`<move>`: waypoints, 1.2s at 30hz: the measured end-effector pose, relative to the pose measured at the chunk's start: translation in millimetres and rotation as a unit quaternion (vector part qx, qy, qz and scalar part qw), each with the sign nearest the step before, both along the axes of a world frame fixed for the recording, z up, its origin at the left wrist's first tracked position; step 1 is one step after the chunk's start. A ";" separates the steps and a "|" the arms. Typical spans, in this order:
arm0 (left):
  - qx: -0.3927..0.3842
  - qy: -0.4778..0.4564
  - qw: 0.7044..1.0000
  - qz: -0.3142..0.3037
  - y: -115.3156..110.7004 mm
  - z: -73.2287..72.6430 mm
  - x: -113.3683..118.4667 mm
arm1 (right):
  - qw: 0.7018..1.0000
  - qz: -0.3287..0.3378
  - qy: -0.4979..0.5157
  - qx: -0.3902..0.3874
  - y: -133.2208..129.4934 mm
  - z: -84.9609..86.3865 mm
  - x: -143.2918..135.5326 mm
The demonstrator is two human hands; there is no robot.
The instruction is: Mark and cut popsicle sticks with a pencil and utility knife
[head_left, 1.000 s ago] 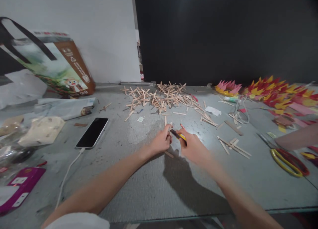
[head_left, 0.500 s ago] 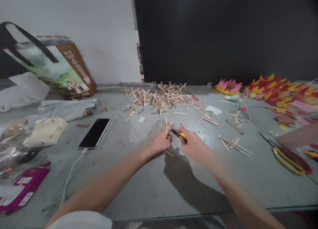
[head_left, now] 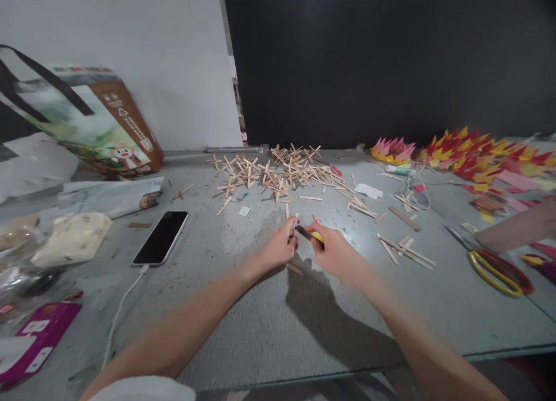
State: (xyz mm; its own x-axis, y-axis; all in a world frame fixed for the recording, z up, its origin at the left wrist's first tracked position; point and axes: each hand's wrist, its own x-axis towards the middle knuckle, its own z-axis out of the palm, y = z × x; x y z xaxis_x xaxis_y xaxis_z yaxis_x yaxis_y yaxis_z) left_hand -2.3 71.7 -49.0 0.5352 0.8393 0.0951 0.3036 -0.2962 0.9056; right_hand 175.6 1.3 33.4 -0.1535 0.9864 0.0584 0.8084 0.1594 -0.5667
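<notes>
Near the middle of the table, my left hand (head_left: 281,245) is closed on a small wooden stick (head_left: 297,220) that stands up between its fingertips. My right hand (head_left: 333,245) is wrapped round a yellow and black cutter (head_left: 313,236), whose dark tip points left and meets the stick at my left fingers. One wooden stick (head_left: 287,210) lies just beyond my left hand, and another (head_left: 295,269) lies on the table below it. Farther back is a heap of crossed sticks (head_left: 278,172).
Left: a phone (head_left: 160,239) with its cable, a wrapped packet (head_left: 72,239), a purple box (head_left: 41,337) and a printed bag (head_left: 104,126). Right: loose sticks (head_left: 406,250), scissors (head_left: 495,273), a pink paper crown (head_left: 393,150) and red and yellow paper pieces (head_left: 473,152).
The view has shifted slightly to the right, so the table items appear a little farther left. Both hands keep their holds, with the cutter still at the stick.
</notes>
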 end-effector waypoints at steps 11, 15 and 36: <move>0.011 0.010 1.000 -0.005 -0.3 -0.2 -1.5 | 0.999 -0.045 0.014 0.006 -14.9 -20.1 -9.3; 0.029 0.040 0.999 -0.003 -1.6 3.0 -1.7 | 1.000 -0.019 0.021 0.007 -5.4 -7.3 -2.2; 0.021 0.029 0.999 0.000 -3.5 4.1 -1.9 | 0.998 -0.038 0.055 0.021 -13.1 -21.8 -10.4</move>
